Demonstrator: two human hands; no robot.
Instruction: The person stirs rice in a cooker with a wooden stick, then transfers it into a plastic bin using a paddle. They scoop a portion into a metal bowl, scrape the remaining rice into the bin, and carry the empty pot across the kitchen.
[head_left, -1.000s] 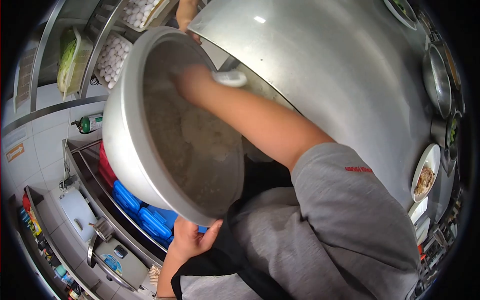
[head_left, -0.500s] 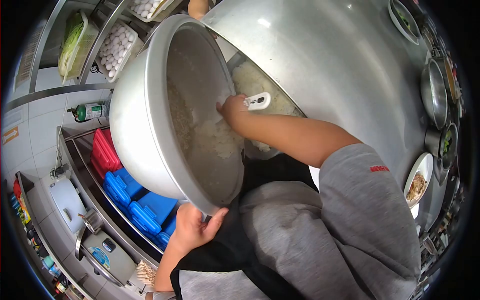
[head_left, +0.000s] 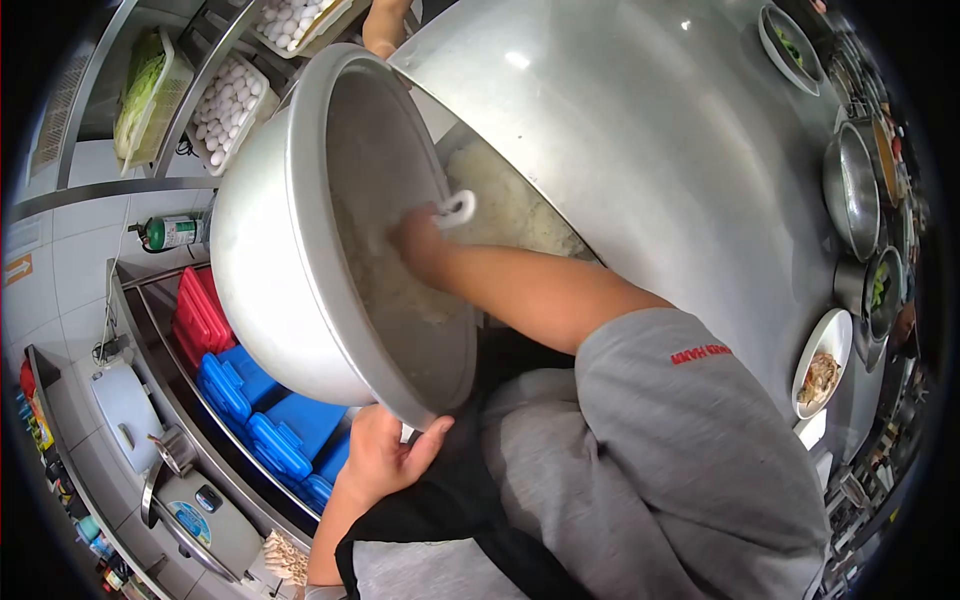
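A large metal bowl (head_left: 270,260) is tilted on its side, its mouth facing right. Cooked rice (head_left: 400,290) lies along its inner wall. My left hand (head_left: 385,450) grips the bowl's lower rim, thumb over the edge. Inside the mouth, my right hand (head_left: 425,245) is blurred by motion and closed on a white-handled tool (head_left: 457,208); the tool's other end is hidden. Behind my right forearm, more rice (head_left: 500,195) fills a container partly under a big metal cover.
A broad metal surface (head_left: 640,110) spans the upper right. Beyond it stand a metal bowl (head_left: 852,190) and a white dish of food (head_left: 822,378). Blue lidded boxes (head_left: 290,430), a red box (head_left: 203,315) and an egg basket (head_left: 228,110) are at the left. Another person's arm (head_left: 385,25) shows at the top.
My right hand has moved left, deeper into the bowl, with the white-handled tool. My left hand keeps its hold on the rim. The view has shifted slightly.
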